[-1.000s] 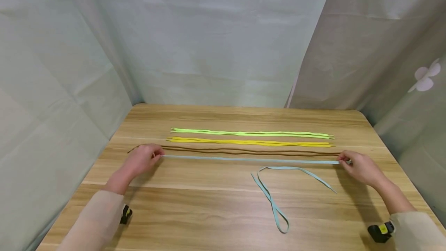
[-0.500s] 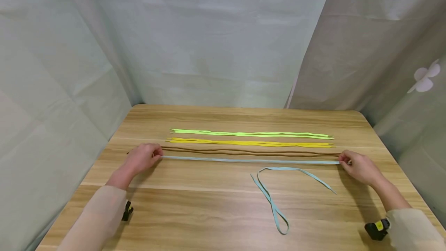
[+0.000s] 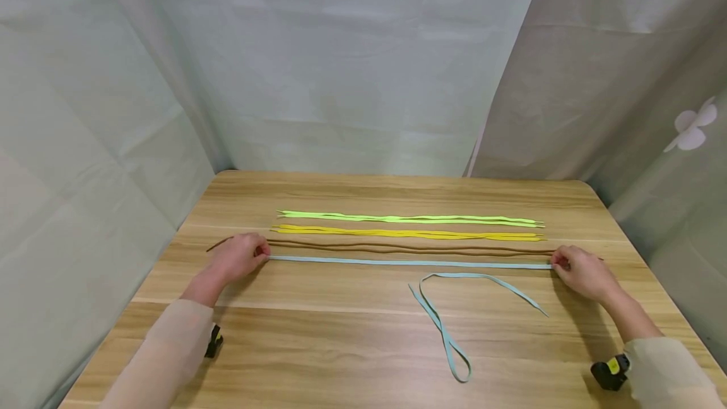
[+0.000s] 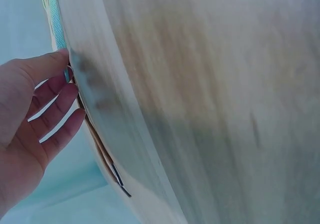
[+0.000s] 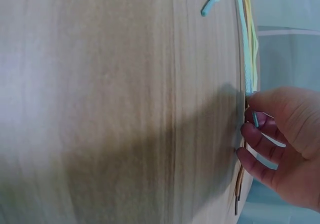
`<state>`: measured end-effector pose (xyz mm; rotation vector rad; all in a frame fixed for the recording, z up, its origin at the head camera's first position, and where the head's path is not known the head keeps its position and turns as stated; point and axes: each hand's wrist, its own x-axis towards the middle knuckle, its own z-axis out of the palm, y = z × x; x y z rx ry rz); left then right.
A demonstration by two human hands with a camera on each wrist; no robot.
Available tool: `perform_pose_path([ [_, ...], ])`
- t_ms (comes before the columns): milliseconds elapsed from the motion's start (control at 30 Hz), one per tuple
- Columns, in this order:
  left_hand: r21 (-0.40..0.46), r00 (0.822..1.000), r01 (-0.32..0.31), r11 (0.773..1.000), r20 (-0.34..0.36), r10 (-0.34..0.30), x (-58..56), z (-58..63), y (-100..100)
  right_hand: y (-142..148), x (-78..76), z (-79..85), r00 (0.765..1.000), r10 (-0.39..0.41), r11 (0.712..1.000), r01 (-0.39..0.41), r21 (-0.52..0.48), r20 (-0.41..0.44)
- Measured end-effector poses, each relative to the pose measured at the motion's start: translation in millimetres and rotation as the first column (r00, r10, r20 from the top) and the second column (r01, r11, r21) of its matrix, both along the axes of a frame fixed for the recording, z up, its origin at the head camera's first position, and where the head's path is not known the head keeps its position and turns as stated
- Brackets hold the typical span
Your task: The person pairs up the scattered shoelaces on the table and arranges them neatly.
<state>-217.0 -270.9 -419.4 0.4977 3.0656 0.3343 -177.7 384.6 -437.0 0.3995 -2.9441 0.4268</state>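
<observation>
**A:** Fingertips of the left hand [image 3: 235, 259] and right hand [image 3: 579, 270] pinch opposite tips of a flat pale-blue shoelace [image 3: 409, 262], probably to draw it straight on the wooden table [image 3: 363, 352].

**B:** And around the fingers?

**A:** Just beyond them lies a thin brown lace [image 3: 409, 248]; nearer the person, a looped second blue lace [image 3: 449, 327]. The pinched tips themselves are mostly hidden.

Wooden table [image 3: 352, 346], green lace [image 3: 409, 217], yellow lace [image 3: 406, 231], brown lace [image 3: 409, 248], 2 light-blue laces [image 3: 409, 262]
</observation>
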Motion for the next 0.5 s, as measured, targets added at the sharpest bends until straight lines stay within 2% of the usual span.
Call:
perform_pose_path([
  [233,0.006,1.0,0.006,1.0,0.026,-0.006,-2.5,-1.4,0.4,-0.7,-2.3,-2.8,0.999,-0.004,1.0,0.004,0.01,0.042],
  [500,0.012,1.0,0.0,1.0,0.029,-0.001,-4.4,-2.4,1.6,-1.5,-1.6,-6.6,1.0,0.009,1.0,-0.008,0.027,-0.028],
])
